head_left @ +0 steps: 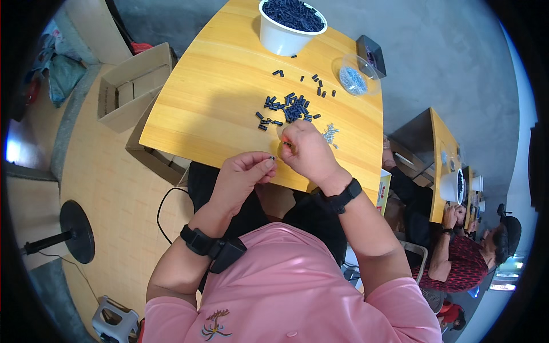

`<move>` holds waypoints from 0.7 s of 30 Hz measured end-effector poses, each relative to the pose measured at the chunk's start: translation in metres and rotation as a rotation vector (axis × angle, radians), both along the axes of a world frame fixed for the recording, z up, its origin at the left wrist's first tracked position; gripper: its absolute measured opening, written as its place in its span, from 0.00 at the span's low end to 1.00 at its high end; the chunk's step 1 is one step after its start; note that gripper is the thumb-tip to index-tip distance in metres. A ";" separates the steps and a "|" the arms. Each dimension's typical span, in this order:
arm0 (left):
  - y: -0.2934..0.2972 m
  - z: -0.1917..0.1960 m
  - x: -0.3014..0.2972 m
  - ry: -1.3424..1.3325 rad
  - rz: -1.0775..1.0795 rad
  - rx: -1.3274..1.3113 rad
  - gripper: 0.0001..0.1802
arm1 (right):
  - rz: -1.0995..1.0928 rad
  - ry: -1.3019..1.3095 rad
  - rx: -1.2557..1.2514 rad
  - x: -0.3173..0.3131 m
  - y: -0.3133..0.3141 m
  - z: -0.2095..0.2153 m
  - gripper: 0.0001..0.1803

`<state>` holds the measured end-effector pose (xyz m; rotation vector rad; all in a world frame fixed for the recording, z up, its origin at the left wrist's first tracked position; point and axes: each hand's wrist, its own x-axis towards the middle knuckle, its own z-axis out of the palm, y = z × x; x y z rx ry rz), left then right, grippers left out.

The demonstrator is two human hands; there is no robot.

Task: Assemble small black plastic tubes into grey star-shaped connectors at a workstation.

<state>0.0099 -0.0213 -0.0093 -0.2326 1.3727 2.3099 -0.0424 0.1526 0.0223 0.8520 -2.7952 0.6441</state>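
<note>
My left hand is closed in a pinch just off the table's near edge, with a small dark piece between thumb and forefinger. Close beside it, over the wooden table, my right hand is curled shut; what its fingers hold, if anything, is hidden. Beyond the right hand lies a loose pile of short black cylindrical parts, partly covered by that hand. A small heap of tiny silver screw-like pieces rests to its right. Several more black parts are scattered farther out.
A white bucket heaped with black parts stands at the far edge. A clear round bowl of tiny silvery pieces and a dark box sit far right. Cardboard boxes stand left. Another person works at a table on the right.
</note>
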 end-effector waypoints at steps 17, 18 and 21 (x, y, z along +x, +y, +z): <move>0.032 0.026 0.005 0.134 -0.131 -0.085 0.11 | -0.229 -0.784 -1.069 0.049 0.037 0.031 0.07; 0.034 0.027 0.007 0.142 -0.132 -0.080 0.11 | -0.227 -0.782 -1.070 0.052 0.038 0.032 0.07; 0.036 0.029 0.008 0.170 -0.148 -0.074 0.11 | -0.246 -0.770 -1.036 0.057 0.038 0.031 0.06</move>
